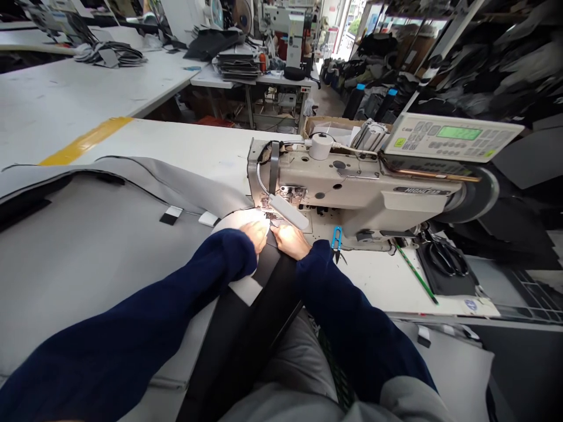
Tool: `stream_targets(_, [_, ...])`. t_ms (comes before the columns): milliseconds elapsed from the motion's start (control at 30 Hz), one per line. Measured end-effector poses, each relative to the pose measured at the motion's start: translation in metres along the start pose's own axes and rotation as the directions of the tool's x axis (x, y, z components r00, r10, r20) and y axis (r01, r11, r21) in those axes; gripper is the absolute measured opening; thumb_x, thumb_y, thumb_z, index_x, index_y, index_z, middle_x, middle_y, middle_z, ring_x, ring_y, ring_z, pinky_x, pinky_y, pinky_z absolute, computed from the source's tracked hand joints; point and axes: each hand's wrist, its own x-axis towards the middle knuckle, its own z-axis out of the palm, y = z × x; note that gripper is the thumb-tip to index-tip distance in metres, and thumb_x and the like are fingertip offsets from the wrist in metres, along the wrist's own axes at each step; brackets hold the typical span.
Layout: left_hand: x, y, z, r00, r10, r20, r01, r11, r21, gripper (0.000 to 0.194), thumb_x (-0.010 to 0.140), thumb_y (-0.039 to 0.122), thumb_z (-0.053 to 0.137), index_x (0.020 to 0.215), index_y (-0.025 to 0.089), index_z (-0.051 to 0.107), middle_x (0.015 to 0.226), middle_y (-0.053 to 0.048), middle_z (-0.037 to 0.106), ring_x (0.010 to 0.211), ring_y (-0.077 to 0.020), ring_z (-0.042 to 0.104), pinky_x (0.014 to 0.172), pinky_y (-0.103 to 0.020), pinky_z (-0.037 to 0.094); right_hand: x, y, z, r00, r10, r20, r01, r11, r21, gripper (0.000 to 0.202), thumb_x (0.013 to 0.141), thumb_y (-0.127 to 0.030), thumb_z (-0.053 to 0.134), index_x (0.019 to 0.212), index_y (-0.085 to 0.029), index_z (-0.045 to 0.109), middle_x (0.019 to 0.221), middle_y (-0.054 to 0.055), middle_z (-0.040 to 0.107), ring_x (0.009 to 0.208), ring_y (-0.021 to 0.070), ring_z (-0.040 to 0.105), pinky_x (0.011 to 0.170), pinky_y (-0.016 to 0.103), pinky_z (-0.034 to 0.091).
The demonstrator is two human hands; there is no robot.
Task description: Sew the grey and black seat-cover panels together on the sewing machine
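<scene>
A large grey fabric piece (109, 234) with black edging spreads over the left side and runs under the needle area of a sewing machine (316, 181). My left hand (256, 235) presses on the brightly lit fabric just in front of the needle, its fingers bent and pressed together. Close beside it, my right hand (290, 240) pinches the fabric's edge at the black strip (264, 293). The fingertips of both hands are partly lost in the lamp's glare. Black and white tabs (171, 215) show on the grey fabric.
Blue thread snips (336, 240) lie right of my right hand. Farther right are a green stick (417, 274) and black scissors (446, 258). The control panel (455, 136) sits atop the machine. Stacked fabric (237, 61) stands behind.
</scene>
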Motion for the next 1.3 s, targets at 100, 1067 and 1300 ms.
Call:
stream_targets(100, [-0.087,0.014,-0.005,0.999,0.026,-0.023,-0.026,1.000,-0.010,0.048,0.088,0.036,0.040,0.128,0.017,0.056,0.130,-0.015,0.055,0.115,-0.0277,0.053,0.095,-0.041,0.044,-0.003,0.003,0.001,0.999,0.021,-0.024,-0.022,1.000,-0.022,0.039,0.097,-0.031,0.029,0.122,-0.025,0.057,0.107,0.010,0.064,0.098,0.0233,0.058,0.075,0.030,0.041])
stream_targets(1067, [0.021,-0.005,-0.007,0.997,-0.036,0.066,0.032,0.997,0.067,0.028,0.084,0.016,0.042,0.097,0.010,0.066,0.097,-0.017,0.059,0.097,-0.0290,0.052,0.079,-0.038,0.044,-0.016,-0.034,0.018,0.987,0.159,0.017,-0.157,0.985,-0.071,0.040,0.098,-0.031,0.021,0.119,-0.014,0.050,0.094,0.016,0.066,0.076,0.0246,0.065,0.065,0.033,0.044])
stream_targets(1300, [0.027,-0.007,0.010,0.988,-0.139,0.067,0.141,0.990,-0.018,0.028,0.087,0.021,0.044,0.090,0.011,0.070,0.088,-0.014,0.058,0.087,-0.0252,0.055,0.076,-0.035,0.047,-0.009,-0.026,0.018,0.994,0.108,-0.016,-0.109,0.992,-0.068,0.039,0.097,-0.028,0.024,0.115,-0.012,0.055,0.088,0.015,0.067,0.076,0.0252,0.064,0.065,0.033,0.044])
